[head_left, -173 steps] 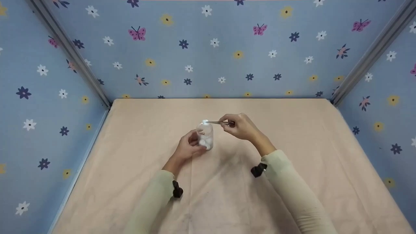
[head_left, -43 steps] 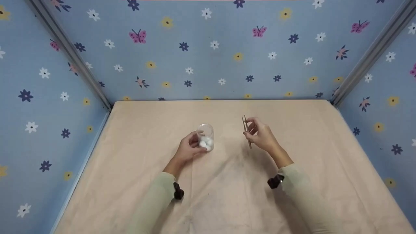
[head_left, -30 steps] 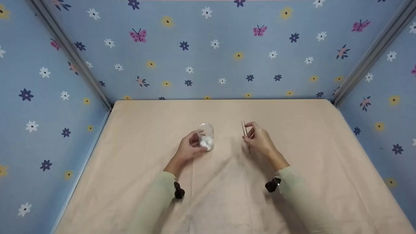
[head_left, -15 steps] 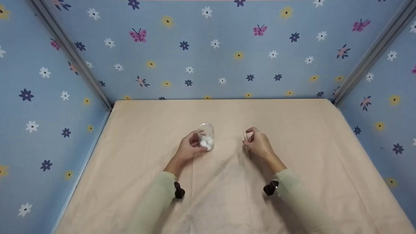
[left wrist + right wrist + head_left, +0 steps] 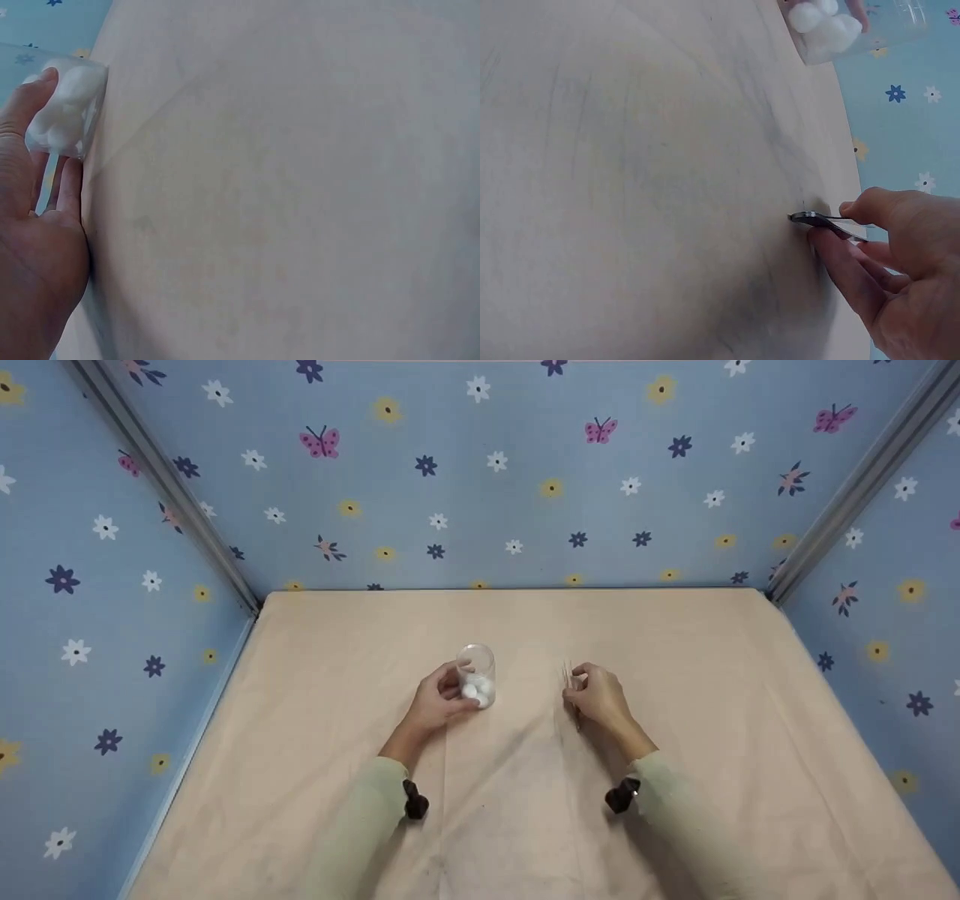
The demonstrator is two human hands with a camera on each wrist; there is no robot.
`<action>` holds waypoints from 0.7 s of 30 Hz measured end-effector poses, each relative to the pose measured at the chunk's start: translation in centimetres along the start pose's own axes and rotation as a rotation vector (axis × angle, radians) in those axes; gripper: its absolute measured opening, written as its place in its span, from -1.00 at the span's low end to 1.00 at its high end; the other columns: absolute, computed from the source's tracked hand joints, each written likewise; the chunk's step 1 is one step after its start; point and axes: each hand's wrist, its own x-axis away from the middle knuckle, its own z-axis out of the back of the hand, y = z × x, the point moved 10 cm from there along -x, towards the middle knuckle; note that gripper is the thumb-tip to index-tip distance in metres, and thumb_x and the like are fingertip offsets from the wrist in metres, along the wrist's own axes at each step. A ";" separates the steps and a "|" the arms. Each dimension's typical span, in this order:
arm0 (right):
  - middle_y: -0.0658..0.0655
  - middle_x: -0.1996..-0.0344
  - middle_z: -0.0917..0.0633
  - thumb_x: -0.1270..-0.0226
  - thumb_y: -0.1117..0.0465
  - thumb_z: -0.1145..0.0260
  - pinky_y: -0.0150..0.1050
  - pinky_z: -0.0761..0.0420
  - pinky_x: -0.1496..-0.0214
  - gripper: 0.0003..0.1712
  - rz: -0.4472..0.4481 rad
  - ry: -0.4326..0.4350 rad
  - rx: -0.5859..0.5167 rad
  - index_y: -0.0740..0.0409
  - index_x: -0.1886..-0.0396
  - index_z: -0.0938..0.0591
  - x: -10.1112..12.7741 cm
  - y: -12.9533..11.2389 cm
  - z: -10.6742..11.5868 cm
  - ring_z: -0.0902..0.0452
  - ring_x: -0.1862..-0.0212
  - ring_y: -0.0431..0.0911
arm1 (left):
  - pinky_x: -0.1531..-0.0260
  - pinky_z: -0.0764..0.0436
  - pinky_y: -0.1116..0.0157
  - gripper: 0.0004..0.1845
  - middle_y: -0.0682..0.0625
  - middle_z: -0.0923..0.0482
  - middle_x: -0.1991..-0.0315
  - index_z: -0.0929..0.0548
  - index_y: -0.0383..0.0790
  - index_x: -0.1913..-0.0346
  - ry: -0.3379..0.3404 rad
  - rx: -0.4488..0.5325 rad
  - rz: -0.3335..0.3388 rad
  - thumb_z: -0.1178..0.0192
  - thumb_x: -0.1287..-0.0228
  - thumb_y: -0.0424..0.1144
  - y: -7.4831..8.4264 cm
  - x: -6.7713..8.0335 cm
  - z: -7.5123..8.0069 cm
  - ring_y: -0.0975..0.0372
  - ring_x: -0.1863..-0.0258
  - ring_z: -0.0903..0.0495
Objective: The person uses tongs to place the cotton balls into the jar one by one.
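Note:
A clear plastic jar (image 5: 477, 656) stands upright near the middle of the table, its mouth uncovered. Several white cotton balls (image 5: 474, 690) lie in its bottom. My left hand (image 5: 431, 705) grips the jar from the left, fingers behind and thumb across the front near the base. To the right, my right hand (image 5: 602, 696) pinches slim metal tweezers (image 5: 810, 217) between thumb and fingers, low over the cloth. In the head view their tips point away from me and stand slightly apart, with nothing between them. The left wrist view shows the cotton balls (image 5: 75, 79) through the jar's wall.
A peach cloth (image 5: 360, 645) with soft creases covers the table. Blue panels (image 5: 510, 495) with flowers and butterflies enclose the back and both sides, joined by grey corner posts (image 5: 165, 472). A small black camera (image 5: 622, 795) sits on each wrist.
Earlier the tweezers held a cotton ball at the jar's mouth. My right hand then moved right and, over the last second, came down and nearer with the tweezers. The left hand and jar stayed put.

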 end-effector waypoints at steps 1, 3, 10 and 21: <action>0.24 0.26 -0.83 -0.45 0.25 -0.48 -0.41 -0.58 0.52 -0.45 -0.002 -0.007 -0.001 0.41 -0.36 -0.66 -0.6 1.0 -0.4 -0.64 0.51 -0.19 | -0.43 -0.70 0.37 -0.13 -0.38 -0.62 -0.47 -0.48 -0.37 -0.62 0.000 0.003 -0.005 -0.56 -0.25 -0.61 0.0 0.0 0.0 -0.04 -0.45 -0.67; 0.27 0.21 -0.85 -0.44 0.22 -0.48 -0.42 -0.61 0.54 -0.44 0.003 -0.015 0.008 0.38 -0.35 -0.67 -1.8 2.7 -1.1 -0.67 0.52 -0.19 | -0.39 -0.70 0.40 -0.14 -0.37 -0.62 -0.46 -0.49 -0.37 -0.61 0.002 0.004 -0.009 -0.56 -0.25 -0.61 0.1 0.0 0.0 -0.02 -0.43 -0.68; 0.29 0.24 -0.84 -0.44 0.25 -0.53 -0.40 -0.57 0.54 -0.51 -0.022 -0.007 0.024 0.44 -0.25 -0.71 -0.5 0.8 -0.2 -0.65 0.53 -0.18 | -0.50 -0.69 0.24 -0.13 -0.36 -0.62 -0.47 -0.50 -0.35 -0.61 -0.001 0.006 0.005 -0.56 -0.24 -0.61 -0.2 -0.2 -0.2 -0.06 -0.46 -0.66; 0.23 0.29 -0.83 -0.52 0.23 -0.52 -0.49 -0.49 0.50 -0.53 -0.045 0.009 0.015 0.42 -0.29 -0.73 2.1 -2.2 1.0 -0.59 0.53 -0.27 | -0.60 -0.66 0.03 -0.12 -0.35 -0.63 -0.46 -0.50 -0.32 -0.62 0.027 -0.021 0.011 -0.58 -0.24 -0.59 -0.2 0.0 0.2 -0.14 -0.50 -0.65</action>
